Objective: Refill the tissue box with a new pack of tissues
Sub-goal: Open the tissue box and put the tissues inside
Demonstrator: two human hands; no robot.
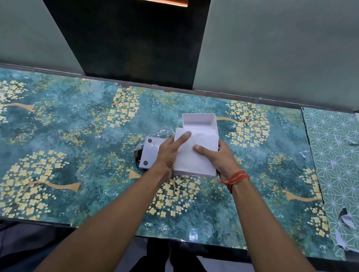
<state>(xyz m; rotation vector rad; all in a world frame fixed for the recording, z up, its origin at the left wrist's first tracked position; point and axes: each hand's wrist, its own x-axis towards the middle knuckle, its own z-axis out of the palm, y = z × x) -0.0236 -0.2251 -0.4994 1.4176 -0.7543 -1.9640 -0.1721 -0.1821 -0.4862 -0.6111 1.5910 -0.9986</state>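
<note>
A white stack of tissues (196,157) is held between both hands just above the table's middle. My left hand (169,151) grips its left edge, thumb laid on top. My right hand (221,159) grips the right edge, thumb on top and fingers under. Just behind the stack stands the open white tissue box (198,120), its hollow facing up; the stack's far edge overlaps the box's front rim. To the left lies the white box lid (149,152), underside up, with two dark round feet, partly hidden by my left hand.
Crumpled clear plastic wrapping (163,132) and a dark wrapper piece (137,153) lie beside the lid. The table (63,146) wears a teal floral cover; a green geometric sheet (342,164) with torn paper scraps (348,220) lies at the right. A wall stands close behind.
</note>
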